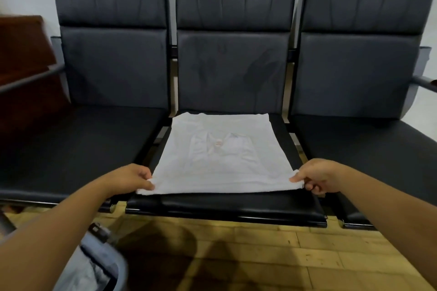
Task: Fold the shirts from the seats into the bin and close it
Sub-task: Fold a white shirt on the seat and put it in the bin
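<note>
A white shirt [220, 156] lies flat on the middle seat [224, 204] of a row of three black padded seats. It is folded into a rough rectangle with the collar and a small label showing in the centre through the thin cloth. Its far edge reaches nearly to the backrest. Its near edge is doubled over into a thick fold and stops just short of the seat's front lip.

The left hand [133, 179] pinches the near left corner between thumb and curled fingers, and its grip is closed tight on the cloth. The right hand [319, 176] holds the near right corner the same way, thumb on top and fingers tucked under. Both corners sit at the side edges of the seat cushion, and the left one hangs a little past it, over the gap between seats.

The left seat [78, 149] and the right seat [366, 149] flank the shirt. Narrow gaps showing the metal frame separate them from the middle seat.

A grey-blue bin [119, 264] stands open on the wooden floor [260, 255] at the lower left, under the left forearm and well apart from the shirt. Something pale and crumpled lies inside it.
</note>
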Motion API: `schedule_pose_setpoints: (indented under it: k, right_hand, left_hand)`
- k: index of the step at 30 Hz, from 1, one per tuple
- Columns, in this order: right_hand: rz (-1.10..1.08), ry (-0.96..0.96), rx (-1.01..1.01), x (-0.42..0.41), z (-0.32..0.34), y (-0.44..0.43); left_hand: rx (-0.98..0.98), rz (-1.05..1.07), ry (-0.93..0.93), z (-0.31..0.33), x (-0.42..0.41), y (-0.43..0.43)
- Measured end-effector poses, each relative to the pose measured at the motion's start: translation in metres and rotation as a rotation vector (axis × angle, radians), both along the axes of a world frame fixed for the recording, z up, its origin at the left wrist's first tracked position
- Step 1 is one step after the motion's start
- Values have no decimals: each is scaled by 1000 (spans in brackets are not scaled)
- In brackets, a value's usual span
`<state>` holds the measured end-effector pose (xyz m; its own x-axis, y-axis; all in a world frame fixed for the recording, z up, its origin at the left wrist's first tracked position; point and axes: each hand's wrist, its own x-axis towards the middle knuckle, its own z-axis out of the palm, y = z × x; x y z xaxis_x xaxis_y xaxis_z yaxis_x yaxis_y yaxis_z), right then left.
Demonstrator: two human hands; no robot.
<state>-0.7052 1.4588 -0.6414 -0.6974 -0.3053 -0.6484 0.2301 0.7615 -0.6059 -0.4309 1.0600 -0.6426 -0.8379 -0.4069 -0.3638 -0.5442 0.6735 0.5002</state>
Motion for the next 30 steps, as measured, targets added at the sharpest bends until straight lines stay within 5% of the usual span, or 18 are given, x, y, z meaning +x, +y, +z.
schedule_pose_setpoints:
  k: [5, 9, 11, 15, 23, 26, 30]
  right_hand:
    - [101, 186, 216, 1, 7, -5]
    - [211, 749, 272, 6, -10, -31]
    - [288, 882, 207, 18, -22, -49]
    - [493, 842, 195, 35, -49, -76]
    - [693, 748, 386, 49, -65, -57]
    - [711, 663, 405, 59, -52, -47]
    - [510, 640, 207, 46, -30, -55]
  left_hand:
    - [-97, -134, -160, 3, 11, 3]
    - [-145, 12, 147, 2, -6, 20]
    - [-273, 43, 281, -6, -21, 31]
    - [-276, -55, 251, -28, -45, 49]
    - [-299, -323, -224, -43, -48, 46]
    - [-276, -364, -221, -43, -34, 53]
    - [-136, -36, 58, -30, -49, 56]
